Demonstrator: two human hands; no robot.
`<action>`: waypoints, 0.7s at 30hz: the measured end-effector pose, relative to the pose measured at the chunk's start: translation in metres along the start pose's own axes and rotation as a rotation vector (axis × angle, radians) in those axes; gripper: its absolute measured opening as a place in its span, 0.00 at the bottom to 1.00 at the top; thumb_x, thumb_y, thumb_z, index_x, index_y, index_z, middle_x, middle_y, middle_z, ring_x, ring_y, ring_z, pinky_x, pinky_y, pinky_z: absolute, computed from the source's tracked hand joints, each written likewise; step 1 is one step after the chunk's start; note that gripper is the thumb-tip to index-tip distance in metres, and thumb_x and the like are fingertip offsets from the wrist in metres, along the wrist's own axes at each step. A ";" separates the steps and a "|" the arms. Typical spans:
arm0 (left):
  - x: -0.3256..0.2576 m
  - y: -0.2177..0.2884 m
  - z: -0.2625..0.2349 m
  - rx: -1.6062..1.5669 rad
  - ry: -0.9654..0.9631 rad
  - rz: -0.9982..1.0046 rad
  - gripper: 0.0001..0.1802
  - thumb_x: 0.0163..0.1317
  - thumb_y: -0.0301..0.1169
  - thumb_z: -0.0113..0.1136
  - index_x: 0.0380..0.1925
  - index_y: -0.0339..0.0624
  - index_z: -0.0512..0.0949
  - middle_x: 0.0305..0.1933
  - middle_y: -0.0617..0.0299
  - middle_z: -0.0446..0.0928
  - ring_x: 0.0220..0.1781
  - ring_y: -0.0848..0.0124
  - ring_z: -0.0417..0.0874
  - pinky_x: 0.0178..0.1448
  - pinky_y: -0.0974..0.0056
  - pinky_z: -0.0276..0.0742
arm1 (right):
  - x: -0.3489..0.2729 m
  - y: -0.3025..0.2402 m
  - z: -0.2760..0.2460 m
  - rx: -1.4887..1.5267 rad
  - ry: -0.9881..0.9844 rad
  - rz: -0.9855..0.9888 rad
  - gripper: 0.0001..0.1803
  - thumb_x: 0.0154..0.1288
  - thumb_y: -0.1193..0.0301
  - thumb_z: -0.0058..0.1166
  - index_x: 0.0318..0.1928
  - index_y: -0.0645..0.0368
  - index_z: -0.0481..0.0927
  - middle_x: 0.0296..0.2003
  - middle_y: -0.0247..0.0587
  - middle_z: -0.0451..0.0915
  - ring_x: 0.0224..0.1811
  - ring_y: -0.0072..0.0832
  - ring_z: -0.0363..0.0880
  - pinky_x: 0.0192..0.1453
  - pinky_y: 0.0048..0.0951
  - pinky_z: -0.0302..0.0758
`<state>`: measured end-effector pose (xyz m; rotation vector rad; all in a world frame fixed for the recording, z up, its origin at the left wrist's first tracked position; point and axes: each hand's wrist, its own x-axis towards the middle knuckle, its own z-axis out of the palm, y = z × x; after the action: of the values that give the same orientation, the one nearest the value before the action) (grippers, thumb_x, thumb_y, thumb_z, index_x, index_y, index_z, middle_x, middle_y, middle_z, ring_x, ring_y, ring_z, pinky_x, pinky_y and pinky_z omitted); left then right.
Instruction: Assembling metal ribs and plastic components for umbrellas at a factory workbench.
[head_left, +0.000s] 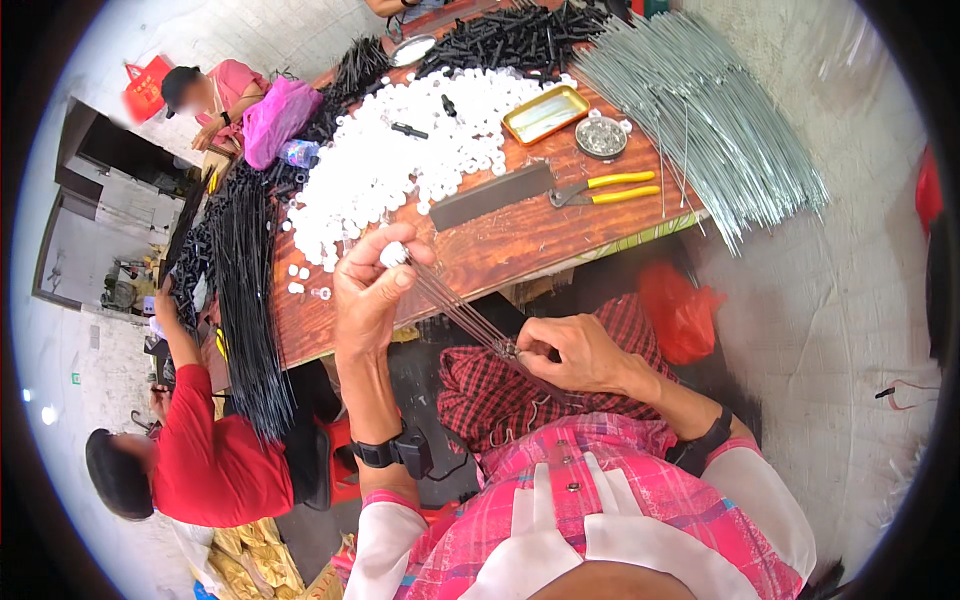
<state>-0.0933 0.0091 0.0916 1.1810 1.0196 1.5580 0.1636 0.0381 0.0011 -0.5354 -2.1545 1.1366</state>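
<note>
A: Checking handling. Where's the wire bundle (447, 302), and what has each grip got?

B: Mid-air near frame centre, sloping from 10 o'clock down to 4. Left grip (375, 278) is closed, thumb and fingers pinching the upper end around the white end pieces (393, 254). Right grip (562, 352) is pinched on the lower end, fingers curled. Strand count: can't tell.

A: Weight?

B: Light, judging by how thin the strands are. Springy lengthwise, likely to bow or fan out if held at one end only.

A: Slip risk?

B: Moderate, probably. Smooth thin wire can roll between fingertips. White pieces look hard and smooth; they could slide if pressed sideways.

A: Best hold?

B: Both ends, as now: firm pinch just under the white pieces, second pinch at the lower tips. Avoid squeezing mid-span; that would likely bend strands. Watch tips, may be sharp.

A: Surroundings?

B: Surface (468, 268) at 12. Loose white pieces (375, 150) at 11, dark bar (490, 196) at 12, yellow-handled pliers (622, 190) between 1 and 2, grey rods (700, 110) toward 2.
</note>
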 end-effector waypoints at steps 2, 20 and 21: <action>0.000 0.002 0.003 0.002 -0.015 -0.012 0.26 0.53 0.29 0.73 0.52 0.33 0.77 0.37 0.57 0.81 0.43 0.66 0.78 0.54 0.59 0.71 | -0.001 0.001 -0.002 0.023 -0.020 -0.020 0.06 0.56 0.72 0.58 0.31 0.59 0.75 0.23 0.45 0.79 0.24 0.43 0.80 0.26 0.38 0.74; 0.007 -0.001 0.009 -0.012 -0.108 -0.017 0.25 0.47 0.31 0.78 0.43 0.38 0.77 0.34 0.58 0.82 0.37 0.72 0.83 0.44 0.68 0.78 | -0.016 -0.013 0.012 -0.328 0.174 -0.113 0.06 0.54 0.74 0.56 0.26 0.58 0.71 0.23 0.38 0.73 0.25 0.37 0.78 0.27 0.37 0.74; 0.006 -0.001 0.010 -0.013 -0.109 -0.017 0.25 0.47 0.31 0.78 0.43 0.38 0.77 0.34 0.58 0.82 0.37 0.72 0.83 0.44 0.68 0.78 | -0.017 -0.013 0.012 -0.329 0.174 -0.112 0.06 0.54 0.74 0.56 0.26 0.58 0.71 0.23 0.38 0.73 0.25 0.37 0.78 0.27 0.37 0.74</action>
<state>-0.0843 0.0164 0.0939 1.2312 0.9441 1.4688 0.1667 0.0131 0.0013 -0.6237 -2.1972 0.6523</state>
